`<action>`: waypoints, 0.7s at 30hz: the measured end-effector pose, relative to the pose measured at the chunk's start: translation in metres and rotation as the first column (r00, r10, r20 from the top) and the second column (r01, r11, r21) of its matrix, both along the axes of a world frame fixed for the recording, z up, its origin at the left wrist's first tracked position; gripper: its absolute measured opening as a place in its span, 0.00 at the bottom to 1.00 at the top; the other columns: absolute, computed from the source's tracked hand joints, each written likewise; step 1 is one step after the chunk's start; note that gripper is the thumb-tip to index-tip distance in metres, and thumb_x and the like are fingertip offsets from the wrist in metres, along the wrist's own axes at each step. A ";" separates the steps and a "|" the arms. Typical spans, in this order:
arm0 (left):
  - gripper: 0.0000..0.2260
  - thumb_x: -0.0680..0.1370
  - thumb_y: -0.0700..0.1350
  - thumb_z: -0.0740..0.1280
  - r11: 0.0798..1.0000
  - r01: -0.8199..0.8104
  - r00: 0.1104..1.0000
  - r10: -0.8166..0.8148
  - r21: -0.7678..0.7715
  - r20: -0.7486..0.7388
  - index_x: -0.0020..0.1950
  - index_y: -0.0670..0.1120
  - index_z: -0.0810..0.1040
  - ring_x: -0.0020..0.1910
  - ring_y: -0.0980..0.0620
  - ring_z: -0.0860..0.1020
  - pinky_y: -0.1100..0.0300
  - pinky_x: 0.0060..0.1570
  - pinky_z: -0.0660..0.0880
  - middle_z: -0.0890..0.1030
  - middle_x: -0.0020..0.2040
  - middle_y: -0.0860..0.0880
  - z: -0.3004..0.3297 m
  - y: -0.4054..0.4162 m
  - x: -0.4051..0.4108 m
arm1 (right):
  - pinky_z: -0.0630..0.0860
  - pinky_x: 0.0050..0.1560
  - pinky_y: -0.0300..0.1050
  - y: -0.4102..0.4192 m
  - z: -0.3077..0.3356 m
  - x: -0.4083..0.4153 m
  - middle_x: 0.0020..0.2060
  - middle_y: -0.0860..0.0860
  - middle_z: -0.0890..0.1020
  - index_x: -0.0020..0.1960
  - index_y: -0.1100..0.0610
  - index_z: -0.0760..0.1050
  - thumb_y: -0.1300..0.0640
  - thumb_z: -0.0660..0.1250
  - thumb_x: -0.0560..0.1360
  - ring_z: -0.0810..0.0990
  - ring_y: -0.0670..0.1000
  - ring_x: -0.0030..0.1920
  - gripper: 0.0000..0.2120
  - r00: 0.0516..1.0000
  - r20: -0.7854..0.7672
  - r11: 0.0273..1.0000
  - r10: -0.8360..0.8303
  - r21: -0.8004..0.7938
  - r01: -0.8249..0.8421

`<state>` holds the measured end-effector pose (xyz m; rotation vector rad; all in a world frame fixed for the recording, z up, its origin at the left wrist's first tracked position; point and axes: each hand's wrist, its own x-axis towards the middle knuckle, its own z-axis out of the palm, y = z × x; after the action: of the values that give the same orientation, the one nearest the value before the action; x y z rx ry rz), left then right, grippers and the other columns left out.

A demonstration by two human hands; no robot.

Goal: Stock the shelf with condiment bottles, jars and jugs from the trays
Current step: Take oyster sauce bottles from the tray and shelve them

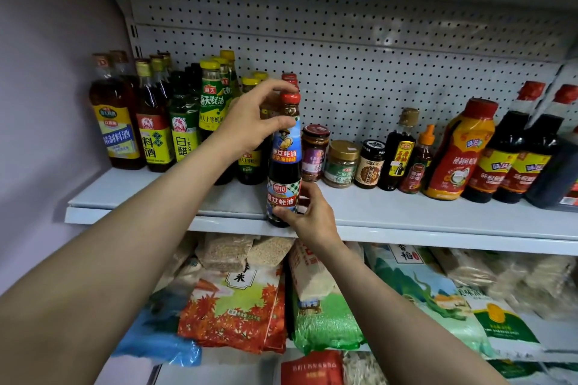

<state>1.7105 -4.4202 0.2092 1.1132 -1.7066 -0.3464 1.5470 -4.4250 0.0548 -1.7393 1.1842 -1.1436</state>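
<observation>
Dark glass oyster-sauce bottle [284,162] w/ a red cap stands upright at the front edge of the pale grey shelf [406,216], long axis vertical, cap up, blue-and-checked label facing us. Our left hand [250,122] curls round the neck, fingertips over the cap and thumb under it; our right hand [308,211] pinches the base, thumb across the lower label. Both are closed on the bottle.

Shelf is metal w/ a perforated back panel [344,50]; a lilac wall [47,72] runs along the left.

Just left of the bottle, touching or nearly so, stand green-label bottles w/ yellow caps [214,100], then vinegar and cooking-wine bottles [153,134] out to the wall. More red caps [289,78] sit right behind it. To the right, apart from it: three small jars [342,162], a slim dark bottle [398,150], a small orange-spout bottle [419,162], a red squeeze bottle [459,150], and dark soy bottles [513,159].

Below, bagged rice and grain [234,306] lie stacked on the lower shelf.
</observation>
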 end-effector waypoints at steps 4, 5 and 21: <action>0.20 0.72 0.42 0.76 1.000 -0.002 0.994 0.000 0.020 0.110 0.61 0.54 0.76 0.64 0.57 0.73 0.56 0.63 0.70 0.77 0.61 0.58 0.008 -0.005 0.008 | 0.76 0.52 0.32 -0.002 0.001 0.000 0.58 0.45 0.79 0.66 0.52 0.68 0.54 0.79 0.70 0.78 0.43 0.56 0.30 0.999 0.008 0.999 0.038 0.028 -0.038; 0.20 0.72 0.42 0.76 0.999 0.019 0.993 -0.023 0.038 0.119 0.60 0.54 0.76 0.65 0.56 0.73 0.54 0.64 0.71 0.77 0.62 0.58 0.011 -0.007 0.010 | 0.75 0.49 0.29 -0.002 0.001 0.000 0.57 0.45 0.79 0.65 0.52 0.67 0.55 0.79 0.70 0.79 0.41 0.54 0.29 0.999 0.007 0.998 0.051 0.041 -0.051; 0.19 0.72 0.43 0.76 0.996 0.016 0.979 -0.033 0.083 0.203 0.58 0.53 0.74 0.71 0.54 0.69 0.51 0.70 0.66 0.76 0.66 0.53 0.023 -0.034 0.019 | 0.79 0.57 0.44 -0.035 -0.002 0.008 0.58 0.48 0.81 0.65 0.53 0.67 0.53 0.79 0.69 0.81 0.46 0.56 0.30 0.999 -0.009 0.998 0.047 0.040 -0.047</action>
<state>1.7299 -4.4539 0.2318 1.2221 -1.9025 -0.3284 1.5551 -4.4603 0.0530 -1.7359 1.1582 -1.0774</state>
